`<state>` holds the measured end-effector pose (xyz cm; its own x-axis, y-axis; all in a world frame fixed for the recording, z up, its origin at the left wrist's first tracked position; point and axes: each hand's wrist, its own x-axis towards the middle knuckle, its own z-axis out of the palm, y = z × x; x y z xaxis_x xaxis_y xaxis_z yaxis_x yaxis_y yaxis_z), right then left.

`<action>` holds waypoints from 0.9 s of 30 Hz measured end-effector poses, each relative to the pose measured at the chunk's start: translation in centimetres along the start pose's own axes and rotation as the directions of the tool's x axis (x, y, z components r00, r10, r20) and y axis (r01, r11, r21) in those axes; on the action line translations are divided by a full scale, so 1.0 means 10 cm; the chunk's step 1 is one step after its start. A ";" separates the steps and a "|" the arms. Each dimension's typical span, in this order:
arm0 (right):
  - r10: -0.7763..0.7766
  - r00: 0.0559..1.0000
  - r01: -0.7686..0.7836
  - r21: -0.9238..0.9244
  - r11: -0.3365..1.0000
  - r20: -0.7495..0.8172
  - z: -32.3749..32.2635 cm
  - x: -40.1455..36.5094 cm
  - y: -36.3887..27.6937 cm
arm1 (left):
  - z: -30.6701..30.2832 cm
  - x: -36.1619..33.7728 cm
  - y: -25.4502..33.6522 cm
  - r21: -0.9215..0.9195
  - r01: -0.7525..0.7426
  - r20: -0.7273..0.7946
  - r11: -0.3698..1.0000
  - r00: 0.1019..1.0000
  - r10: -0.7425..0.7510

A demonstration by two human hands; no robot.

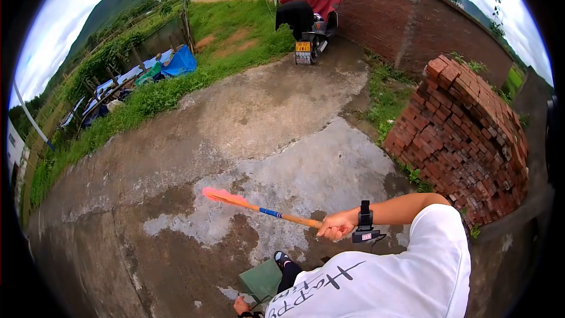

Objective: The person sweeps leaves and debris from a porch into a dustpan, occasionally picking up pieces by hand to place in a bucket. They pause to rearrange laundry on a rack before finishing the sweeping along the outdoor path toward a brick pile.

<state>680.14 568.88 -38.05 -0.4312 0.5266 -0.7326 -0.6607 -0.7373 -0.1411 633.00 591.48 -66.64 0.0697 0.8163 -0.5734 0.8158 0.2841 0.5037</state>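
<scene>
patchy conc. yard [159, 147]; r hand [336, 225] out front, fisted round pink-tipped stick [253, 206]; l hand [241, 305] low, grip unclear

An orange-handled broom [272, 212] with a blue-banded grip and pink bristles slants from the right hand [336, 225] over concrete [176, 168]; a flat green dustpan [262, 278] lies near the left hand [241, 304].

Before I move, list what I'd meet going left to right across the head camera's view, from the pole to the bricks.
Pole → blue tarp → stick with the pink tip → right hand → brick stack.
</scene>
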 end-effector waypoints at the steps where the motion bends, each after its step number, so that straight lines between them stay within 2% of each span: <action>1: -0.051 0.997 0.047 -0.067 0.997 -0.057 0.00 0.08 -0.12 | -0.10 -0.04 0.29 -0.062 0.103 0.038 0.993 0.994 -0.100; 3: -0.122 0.963 0.074 -0.199 0.977 -0.240 0.02 0.21 -0.38 | -0.28 -0.15 0.88 -0.169 0.310 0.137 0.936 0.948 -0.289; 4: -0.163 0.935 0.077 -0.269 0.960 -0.314 -0.06 0.32 -0.48 | 0.04 0.50 0.30 -0.177 0.156 0.176 0.972 0.976 -0.125; 5: -0.207 0.900 0.069 -0.343 0.937 -0.383 -0.14 0.42 -0.59 | 0.05 0.53 0.43 -0.176 0.053 0.094 0.983 0.995 -0.037; 7: -0.180 0.924 0.056 -0.345 0.937 -0.338 -0.27 0.52 -0.67 | 0.07 0.53 0.71 -0.158 -0.150 -0.075 0.976 0.987 0.140; 8: -0.154 0.942 0.053 -0.320 0.946 -0.299 -0.27 0.53 -0.67 | 0.10 1.01 0.53 0.473 -0.446 0.240 0.759 0.895 0.377; 10: -0.078 0.957 -0.005 -0.284 0.959 -0.280 -0.16 0.47 -0.67 | 0.12 1.10 0.73 0.345 -0.343 0.181 0.874 0.938 0.297; 11: -0.026 0.954 -0.059 -0.273 0.960 -0.300 0.01 0.39 -0.62 | 0.15 1.13 0.84 0.209 -0.238 0.144 0.949 0.967 0.211; 13: 0.073 0.953 -0.178 -0.350 0.920 -0.294 0.33 0.17 -0.53 | 0.16 1.16 1.09 0.143 -0.184 0.145 0.972 0.976 0.163; 15: 0.230 0.959 -0.269 -0.280 0.922 -0.164 0.48 0.01 -0.52 | 0.14 1.17 1.34 0.136 -0.163 0.158 0.977 0.977 0.141; 16: 0.213 0.941 -0.285 -0.278 0.917 -0.262 0.61 -0.09 -0.54 | 0.13 1.18 1.45 0.146 -0.158 0.168 0.977 0.977 0.133; 19: 0.275 0.947 -0.306 -0.212 0.928 -0.167 0.66 -0.21 -0.70 | 0.07 1.17 1.79 0.171 -0.128 0.174 0.977 0.980 0.098; 22: 0.279 0.960 -0.279 -0.092 0.956 -0.003 0.32 -0.08 -0.87 | -0.03 1.15 2.16 0.199 -0.090 0.155 0.976 0.986 0.060; 25: 0.286 0.953 -0.292 0.054 0.955 0.101 0.25 -0.13 -1.18 | -0.13 1.15 2.46 0.219 -0.048 0.112 0.975 0.993 0.023; 26: 0.299 0.953 -0.302 0.143 0.942 0.042 0.35 -0.23 -1.34 | -0.17 1.16 2.55 0.222 -0.032 0.093 0.975 0.996 0.012; 27: 0.288 0.956 -0.294 0.154 0.943 0.062 0.28 -0.21 -1.42 | -0.19 1.16 2.61 0.224 -0.019 0.072 0.974 0.997 0.003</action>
<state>688.77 579.43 -32.66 -0.6402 0.3174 -0.6996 -0.5911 -0.7852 0.1847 653.98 609.34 -58.93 0.1134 0.7785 -0.6173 0.9223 0.1485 0.3568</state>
